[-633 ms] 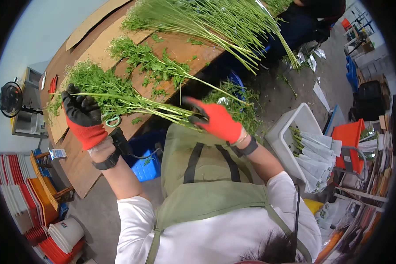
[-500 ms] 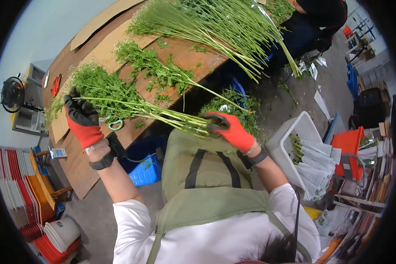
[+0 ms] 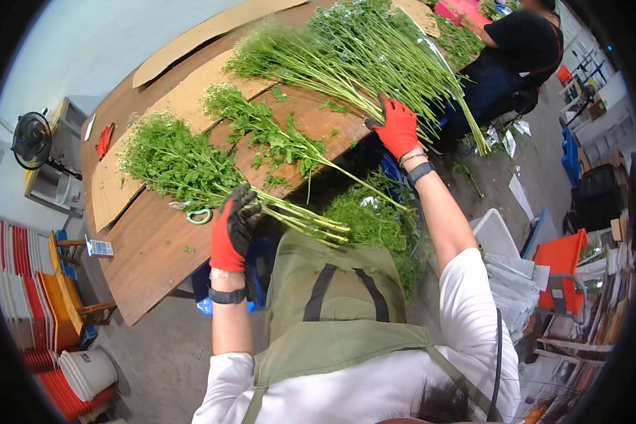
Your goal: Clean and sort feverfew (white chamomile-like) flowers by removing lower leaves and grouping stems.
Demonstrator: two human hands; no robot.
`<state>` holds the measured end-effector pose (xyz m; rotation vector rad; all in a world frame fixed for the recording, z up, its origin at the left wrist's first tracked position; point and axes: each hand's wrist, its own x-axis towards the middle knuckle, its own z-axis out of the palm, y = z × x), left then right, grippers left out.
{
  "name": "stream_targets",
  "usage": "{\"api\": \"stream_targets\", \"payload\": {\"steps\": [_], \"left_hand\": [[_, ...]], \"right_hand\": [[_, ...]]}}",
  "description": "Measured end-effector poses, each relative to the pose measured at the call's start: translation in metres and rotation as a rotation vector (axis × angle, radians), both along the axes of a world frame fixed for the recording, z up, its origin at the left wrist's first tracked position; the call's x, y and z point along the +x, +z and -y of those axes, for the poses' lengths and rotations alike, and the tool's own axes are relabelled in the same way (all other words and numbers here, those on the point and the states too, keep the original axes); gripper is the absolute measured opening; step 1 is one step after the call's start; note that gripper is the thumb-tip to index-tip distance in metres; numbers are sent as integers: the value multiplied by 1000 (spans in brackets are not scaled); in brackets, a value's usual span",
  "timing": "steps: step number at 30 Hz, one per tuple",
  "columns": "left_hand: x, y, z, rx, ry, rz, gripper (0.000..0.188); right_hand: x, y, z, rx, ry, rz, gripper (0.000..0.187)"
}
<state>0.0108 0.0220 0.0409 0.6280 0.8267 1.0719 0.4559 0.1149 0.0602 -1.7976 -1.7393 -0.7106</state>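
My left hand [image 3: 232,230], in a red and black work glove, is closed round the stems of a leafy bunch of small white flowers [image 3: 180,152]. The bunch's heads lie on the table and its bare stem ends reach past the edge over my apron. My right hand [image 3: 397,128], in a matching glove, is stretched out with fingers apart at the stem ends of a big pile of green flower stems [image 3: 360,56]. Between the two lies a loose leafy stem [image 3: 283,134]. Green-handled scissors [image 3: 199,216] rest on the table beside the bunch.
Cardboard strips [image 3: 164,116] lie along the brown table [image 3: 138,261]. Trimmed greenery [image 3: 374,219] fills a blue container below its edge. A co-worker in black [image 3: 526,46] sits at far right. Paper-wrapped bunches [image 3: 509,283] lie in a white tub [image 3: 493,233] near an orange bin [image 3: 562,265].
My left hand has moved from the flower heads down to the stems. The right hand has let go of the stem ends and reached forward to the big pile.
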Motion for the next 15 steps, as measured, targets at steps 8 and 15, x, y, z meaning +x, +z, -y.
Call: {"api": "stream_targets", "payload": {"steps": [8,15], "left_hand": [[16,5,23,39,37,-231,36],[16,-11,16,149,60,-269,35]], "right_hand": [[-80,-90,57,-693,123,-185,48],[-111,-44,105,-664,242,-1130,36]]}}
